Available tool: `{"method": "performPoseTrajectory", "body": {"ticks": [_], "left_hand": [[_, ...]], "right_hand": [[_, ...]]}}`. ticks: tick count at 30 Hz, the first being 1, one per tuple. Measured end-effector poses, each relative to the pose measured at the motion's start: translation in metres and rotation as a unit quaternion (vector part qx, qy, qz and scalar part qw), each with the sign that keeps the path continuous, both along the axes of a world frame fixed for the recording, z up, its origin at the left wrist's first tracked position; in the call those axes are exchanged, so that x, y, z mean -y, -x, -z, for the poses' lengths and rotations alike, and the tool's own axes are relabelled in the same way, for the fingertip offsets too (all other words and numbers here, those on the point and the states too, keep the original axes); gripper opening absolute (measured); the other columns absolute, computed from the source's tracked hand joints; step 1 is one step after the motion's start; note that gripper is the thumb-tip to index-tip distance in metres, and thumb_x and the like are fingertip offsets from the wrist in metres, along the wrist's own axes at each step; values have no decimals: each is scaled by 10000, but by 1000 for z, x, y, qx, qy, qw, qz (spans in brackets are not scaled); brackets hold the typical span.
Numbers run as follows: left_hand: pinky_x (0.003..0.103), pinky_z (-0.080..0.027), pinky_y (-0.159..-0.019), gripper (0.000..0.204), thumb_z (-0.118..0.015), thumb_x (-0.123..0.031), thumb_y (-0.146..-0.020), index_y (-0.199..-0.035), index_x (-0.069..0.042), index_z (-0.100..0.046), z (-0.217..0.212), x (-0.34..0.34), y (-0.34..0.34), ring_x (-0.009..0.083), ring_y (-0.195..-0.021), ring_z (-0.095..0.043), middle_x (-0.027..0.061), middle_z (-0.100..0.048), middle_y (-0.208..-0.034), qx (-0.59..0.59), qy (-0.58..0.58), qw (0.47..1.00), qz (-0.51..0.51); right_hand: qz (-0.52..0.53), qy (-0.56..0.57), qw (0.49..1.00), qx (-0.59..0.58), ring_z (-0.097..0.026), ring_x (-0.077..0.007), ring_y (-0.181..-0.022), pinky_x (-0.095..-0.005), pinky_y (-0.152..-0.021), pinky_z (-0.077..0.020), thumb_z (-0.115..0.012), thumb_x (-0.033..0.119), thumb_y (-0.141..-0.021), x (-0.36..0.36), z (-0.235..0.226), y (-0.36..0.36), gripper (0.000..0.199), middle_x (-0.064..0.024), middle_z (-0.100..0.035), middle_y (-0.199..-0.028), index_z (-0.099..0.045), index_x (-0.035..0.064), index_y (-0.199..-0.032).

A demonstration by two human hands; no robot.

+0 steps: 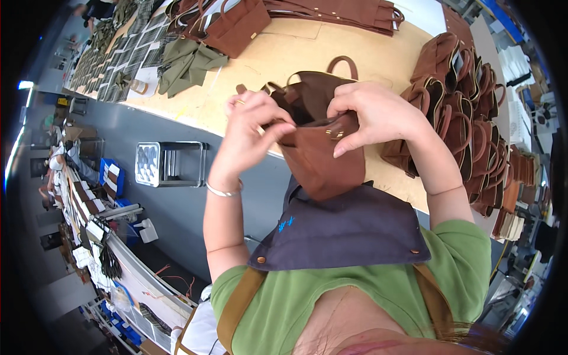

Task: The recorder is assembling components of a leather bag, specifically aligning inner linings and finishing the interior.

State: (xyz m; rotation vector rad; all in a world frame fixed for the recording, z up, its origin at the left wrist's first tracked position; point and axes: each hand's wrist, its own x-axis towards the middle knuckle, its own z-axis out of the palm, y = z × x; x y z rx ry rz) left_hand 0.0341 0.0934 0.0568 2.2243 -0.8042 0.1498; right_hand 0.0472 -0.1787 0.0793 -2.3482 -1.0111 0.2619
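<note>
A brown handbag (325, 164) with a dark lining stands at the table's near edge, against my dark apron (349, 228). Its mouth gapes toward the far side, and one rounded handle rises behind it. My left hand (253, 127) is closed on the left end of the bag's top rim, thumb and fingers pinched together. On the right end of the same rim, my right hand (376, 115) grips with the thumb outside, near small gold-coloured fittings. Its fingertips are partly hidden behind the rim.
Finished-looking brown handbags (458, 112) crowd the table's right side. More brown bags (239, 26) and flat brown pieces (337, 13) lie at the far edge. Olive cloth (188, 62) and plaid pieces (127, 56) cover the far left. A metal-framed stool (168, 164) stands on the grey floor to the left.
</note>
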Motion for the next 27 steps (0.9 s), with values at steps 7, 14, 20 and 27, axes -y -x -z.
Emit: {"method": "performPoseTrajectory", "body": {"ticks": [7, 14, 20, 27], "left_hand": [[382, -253, -1019, 172, -810, -187, -750, -822, -128, -665, -5, 3, 9, 170, -880, -584, -21, -629, -840, 28, -70, 997, 1], [411, -286, -1021, 180, -806, -207, -744, -840, -147, -667, -11, 19, 10, 186, -848, -607, -31, -620, -729, 8, -131, 989, 72], [383, -283, -938, 102, -784, -192, -780, -831, -171, -698, -1, 26, 8, 179, -802, -559, -36, -607, -717, 30, -88, 991, 99], [351, -271, -900, 94, -784, -185, -795, -850, -160, -712, 3, 17, 11, 162, -811, -533, -46, -617, -751, -13, -74, 994, 73]], "right_hand": [[-28, 16, 997, -68, -632, -289, -722, -393, -653, -490, -828, 278, -700, -15, 12, 1, 314, -89, -623, -735, -678, 23, -804], [-38, 14, 986, -160, -637, -221, -685, -349, -661, -504, -685, 150, -803, -7, 13, -14, 145, -82, -653, -749, -706, 26, -875], [-64, 67, 982, -166, -633, -230, -623, -355, -631, -500, -639, 134, -821, -15, 1, -24, 122, -90, -672, -696, -714, 39, -839], [-99, 40, 989, -106, -621, -222, -651, -374, -628, -490, -625, 160, -850, -16, 17, -34, 151, -87, -648, -694, -719, 45, -870]]}}
